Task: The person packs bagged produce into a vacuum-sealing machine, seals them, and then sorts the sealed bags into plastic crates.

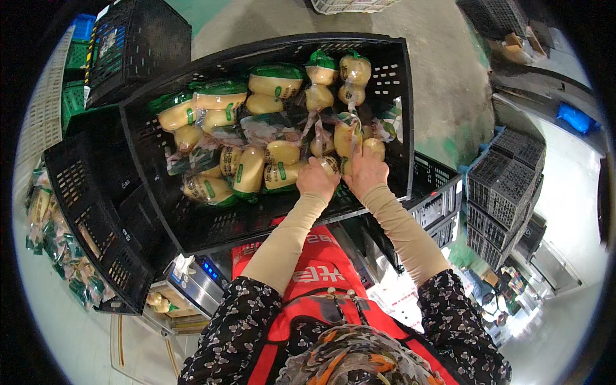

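Before me a black plastic crate holds several clear bags of pale yellow potatoes, printed with green and dark writing. Some bags lie along the far side, others along the near side, with their loose plastic ends towards the middle. At the near right of the crate, my left hand has its fingers closed over a small potato bag. Right beside it, my right hand grips another potato bag. My palms and the undersides of both bags are hidden.
Stacked black crates stand at the far left, near green crates. More bagged produce lies beyond a tilted black crate at left. A metal device with a lit blue display is near my left elbow. Grey crates are piled at right.
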### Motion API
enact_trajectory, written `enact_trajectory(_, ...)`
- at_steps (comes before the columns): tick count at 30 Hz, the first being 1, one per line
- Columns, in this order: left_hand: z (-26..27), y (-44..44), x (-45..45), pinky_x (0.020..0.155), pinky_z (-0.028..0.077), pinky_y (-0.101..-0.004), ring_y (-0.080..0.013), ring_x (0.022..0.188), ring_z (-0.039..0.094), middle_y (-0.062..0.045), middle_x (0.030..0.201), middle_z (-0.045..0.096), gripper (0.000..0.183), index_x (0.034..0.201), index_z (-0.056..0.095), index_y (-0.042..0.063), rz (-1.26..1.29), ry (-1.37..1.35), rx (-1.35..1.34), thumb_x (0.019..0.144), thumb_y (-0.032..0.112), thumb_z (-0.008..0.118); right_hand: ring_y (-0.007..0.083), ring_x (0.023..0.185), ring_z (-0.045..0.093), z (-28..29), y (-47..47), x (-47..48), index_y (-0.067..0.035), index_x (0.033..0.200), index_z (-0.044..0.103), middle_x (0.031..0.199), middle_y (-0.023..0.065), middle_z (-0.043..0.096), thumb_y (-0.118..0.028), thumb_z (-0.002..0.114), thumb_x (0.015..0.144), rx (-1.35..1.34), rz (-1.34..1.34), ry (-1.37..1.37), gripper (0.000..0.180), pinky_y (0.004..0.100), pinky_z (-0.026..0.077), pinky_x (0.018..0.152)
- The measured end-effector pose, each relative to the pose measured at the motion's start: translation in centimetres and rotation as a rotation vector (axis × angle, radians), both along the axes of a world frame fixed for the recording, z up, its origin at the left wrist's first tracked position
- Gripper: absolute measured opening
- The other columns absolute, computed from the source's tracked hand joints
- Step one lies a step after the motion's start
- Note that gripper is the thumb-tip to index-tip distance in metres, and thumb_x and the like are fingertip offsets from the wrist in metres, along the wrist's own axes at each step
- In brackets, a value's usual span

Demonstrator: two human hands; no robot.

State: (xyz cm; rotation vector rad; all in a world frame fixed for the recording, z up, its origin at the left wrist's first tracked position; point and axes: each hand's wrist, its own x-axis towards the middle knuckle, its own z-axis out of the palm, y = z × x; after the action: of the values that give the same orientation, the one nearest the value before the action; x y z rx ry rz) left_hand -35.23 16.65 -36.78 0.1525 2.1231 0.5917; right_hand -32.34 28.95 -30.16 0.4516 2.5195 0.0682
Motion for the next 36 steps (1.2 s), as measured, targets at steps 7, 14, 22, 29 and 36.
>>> enact_trajectory(7, -2.8, -5.5, -1.6, 0.089, 0.045, -0.048, -0.0406, 0.103, 0.056, -0.025, 0.104, 0.061, 0.052, 0.114, 0.052, -0.002, 0.13, 0.148, 0.266, 0.08, 0.032, 0.07, 0.0292, 0.096, 0.058, -0.3, 0.4, 0.3, -0.01, 0.12, 0.05, 0.103, 0.0083, 0.054, -0.039, 0.08, 0.066, -0.04, -0.045, 0.011, 0.068, 0.0396, 0.054, 0.067)
enact_trajectory(14, -7.4, -9.5, 1.8, 0.101, 0.037, -0.0482, -0.0409, 0.117, 0.045, -0.026, 0.129, 0.048, 0.079, 0.145, 0.027, -0.001, 0.205, 0.312, -0.111, 0.084, 0.032, 0.064, 0.0304, 0.101, 0.056, -1.2, 1.1, 1.7, -0.009, 0.123, 0.051, 0.109, 0.0086, 0.055, -0.037, 0.081, 0.065, -0.104, -0.089, 0.077, 0.071, 0.0434, 0.051, 0.073)
enact_trajectory(22, -4.1, -6.2, -3.2, 0.101, 0.035, -0.0541, -0.0417, 0.126, 0.038, -0.023, 0.132, 0.05, 0.084, 0.145, 0.026, 0.004, 0.282, -0.057, -0.348, 0.081, 0.038, 0.068, 0.0357, 0.107, 0.056, -2.2, 2.2, 3.8, -0.01, 0.128, 0.046, 0.121, 0.0123, 0.052, -0.029, 0.079, 0.069, -0.307, -0.267, 0.218, 0.07, 0.046, 0.052, 0.084)
enact_trajectory(29, -2.5, -6.1, -4.7, 0.101, 0.037, -0.0524, -0.037, 0.127, 0.042, -0.02, 0.131, 0.051, 0.083, 0.139, 0.032, 0.004, 0.245, -0.031, -0.299, 0.075, 0.037, 0.074, 0.0355, 0.103, 0.059, -2.1, 1.1, 3.9, -0.01, 0.129, 0.044, 0.122, 0.0127, 0.052, -0.027, 0.078, 0.072, -0.244, -0.302, 0.183, 0.068, 0.0457, 0.053, 0.081)
enact_trajectory(36, 1.5, -5.5, -3.0, 0.092, 0.043, -0.0518, -0.0363, 0.115, 0.051, -0.018, 0.121, 0.054, 0.083, 0.138, 0.032, 0.007, 0.038, 0.178, -0.186, 0.074, 0.035, 0.077, 0.0353, 0.098, 0.061, -0.6, -0.9, 2.3, -0.01, 0.122, 0.046, 0.112, 0.0155, 0.055, -0.028, 0.078, 0.071, -0.116, -0.214, 0.059, 0.063, 0.0452, 0.054, 0.074)
